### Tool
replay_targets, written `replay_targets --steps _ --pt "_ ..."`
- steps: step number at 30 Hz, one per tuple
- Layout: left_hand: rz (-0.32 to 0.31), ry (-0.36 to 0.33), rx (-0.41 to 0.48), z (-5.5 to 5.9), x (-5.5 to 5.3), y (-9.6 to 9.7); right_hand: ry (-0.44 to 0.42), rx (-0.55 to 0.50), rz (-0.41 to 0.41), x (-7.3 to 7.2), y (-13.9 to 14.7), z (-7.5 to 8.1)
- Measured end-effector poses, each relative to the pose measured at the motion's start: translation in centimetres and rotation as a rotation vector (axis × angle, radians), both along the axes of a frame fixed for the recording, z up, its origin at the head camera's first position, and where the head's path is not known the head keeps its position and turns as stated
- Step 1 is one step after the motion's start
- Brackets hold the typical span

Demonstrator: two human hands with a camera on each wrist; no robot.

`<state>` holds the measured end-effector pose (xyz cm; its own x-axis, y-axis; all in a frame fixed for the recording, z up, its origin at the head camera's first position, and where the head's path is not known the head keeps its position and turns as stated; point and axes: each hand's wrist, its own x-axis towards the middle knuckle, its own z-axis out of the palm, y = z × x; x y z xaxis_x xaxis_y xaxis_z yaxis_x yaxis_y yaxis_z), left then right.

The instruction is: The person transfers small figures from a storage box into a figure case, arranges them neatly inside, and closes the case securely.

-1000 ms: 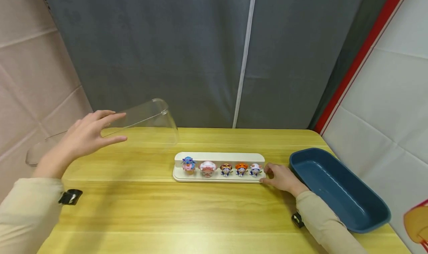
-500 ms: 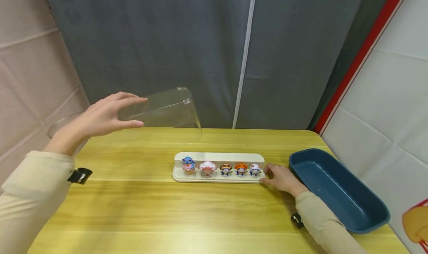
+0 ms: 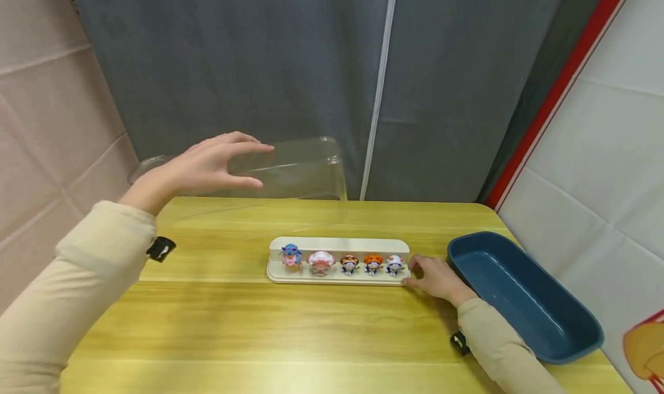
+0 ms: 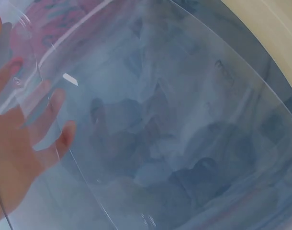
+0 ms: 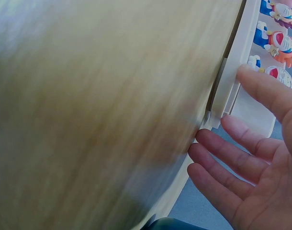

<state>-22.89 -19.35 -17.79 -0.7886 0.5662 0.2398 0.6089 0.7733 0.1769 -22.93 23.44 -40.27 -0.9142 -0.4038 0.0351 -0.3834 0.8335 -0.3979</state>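
My left hand point(image 3: 210, 162) holds a long clear plastic cover point(image 3: 307, 172), its thumb and fingers spread across it. The cover hangs in the air behind and left of a white display base point(image 3: 358, 244); in the left wrist view, fingers point(image 4: 54, 112) show through its transparent wall. Several small cartoon figurines point(image 3: 321, 262) stand in a row on the base, including a blue-topped one point(image 3: 291, 257) at the left and an orange-hooded one point(image 3: 373, 264). At the base's right end my right hand point(image 3: 438, 277) grips the corner, thumb at the front edge and index finger at the end.
A dark blue rectangular tub point(image 3: 524, 353) stands at the right of the wooden table point(image 3: 290, 336), close beside the right forearm. A grey curtain point(image 3: 249, 65) hangs behind the table. Pale sheets point(image 3: 57, 123) flank it on both sides.
My left hand has carried the clear cover to the right and somewhat up, levelling it as it comes nearer the base. The right hand and the figurines have stayed in place.
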Motion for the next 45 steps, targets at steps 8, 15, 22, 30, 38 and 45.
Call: replay_targets --steps 8,15,22,30,38,45 --pt "-0.083 -0.004 -0.025 0.3 -1.2 2.9 0.004 -0.005 -0.005 0.0 0.1 -0.2" --pt "-0.138 0.009 -0.059 0.4 -2.2 5.3 0.022 0.010 0.002 -0.1 0.0 -0.4" --pt "-0.165 -0.008 -0.081 0.0 -2.8 7.4 0.025 0.008 0.005 -0.1 -0.1 -0.4" --pt "-0.177 -0.003 -0.095 -0.4 -3.6 9.2 0.007 0.015 -0.014 -0.2 -0.2 -0.5" --pt "-0.180 0.005 -0.118 -1.0 -4.0 10.7 0.028 -0.005 0.001 -0.2 0.0 -0.4" --pt "-0.191 -0.013 -0.136 -1.8 -4.4 11.9 0.092 -0.028 0.044 0.1 0.1 -0.4"
